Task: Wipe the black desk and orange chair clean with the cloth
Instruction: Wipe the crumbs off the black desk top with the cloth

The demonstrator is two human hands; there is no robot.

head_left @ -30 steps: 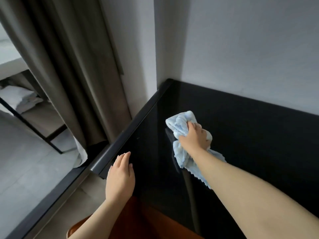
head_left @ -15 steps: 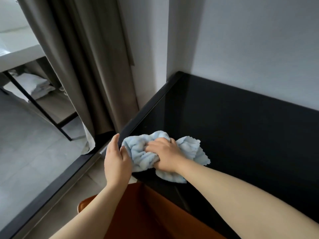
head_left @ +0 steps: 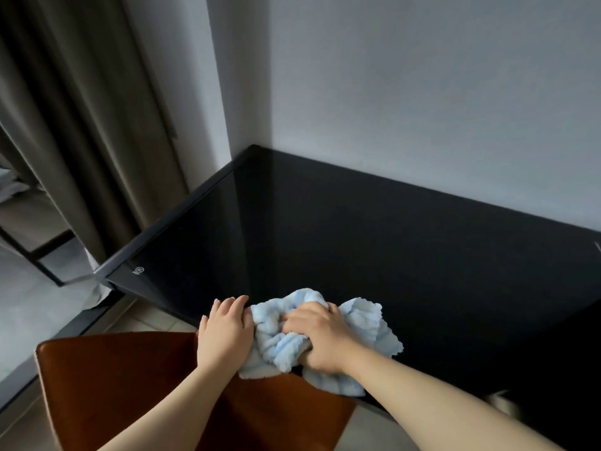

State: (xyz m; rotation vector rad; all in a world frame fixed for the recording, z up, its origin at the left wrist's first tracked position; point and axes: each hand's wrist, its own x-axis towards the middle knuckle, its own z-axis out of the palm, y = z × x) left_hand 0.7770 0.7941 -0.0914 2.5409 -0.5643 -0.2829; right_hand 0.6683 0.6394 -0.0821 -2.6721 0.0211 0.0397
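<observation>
Head view: right hand (head_left: 320,336) grips cloth (head_left: 276,340); left hand (head_left: 224,330) rests on desk (head_left: 357,239) edge.

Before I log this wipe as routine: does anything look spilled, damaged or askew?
Nothing stands out. The right hand grips the bunched blue cloth at the black desk's near edge, the left hand rests beside it, and the orange chair sits below.

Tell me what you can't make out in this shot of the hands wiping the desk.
- Head view: the desk edge under the light blue cloth is covered by the cloth and the right hand.
- The orange chair is cut off by the bottom edge and crossed by both forearms.
- The small white mark near the desk's left corner is too small to read.
- The pale object at lower right is blurred.
- Whether the left hand grips the cloth or only touches it.
</observation>
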